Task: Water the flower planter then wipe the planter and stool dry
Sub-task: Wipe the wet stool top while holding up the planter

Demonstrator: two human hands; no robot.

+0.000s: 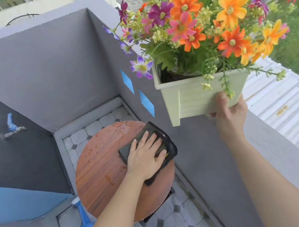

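On the wet stool (99, 171), the left hand (145, 155) presses a dark cloth (153, 127) flat, fingers straight. Above the wall (266, 133), the right hand (231, 111) holds the planter (197, 97) aloft by its base, grip seemingly curled underneath. The top-heavy flowers (231, 40) could tip it out of that single hold.

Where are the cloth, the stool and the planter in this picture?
cloth (171, 148): head view, on its dark right edge.
stool (99, 173): head view, on the bare part of the round seat.
planter (197, 97): head view, on its pale front wall.

Planter (201, 96) aloft; cloth (148, 128) on damp-looking stool (102, 170)
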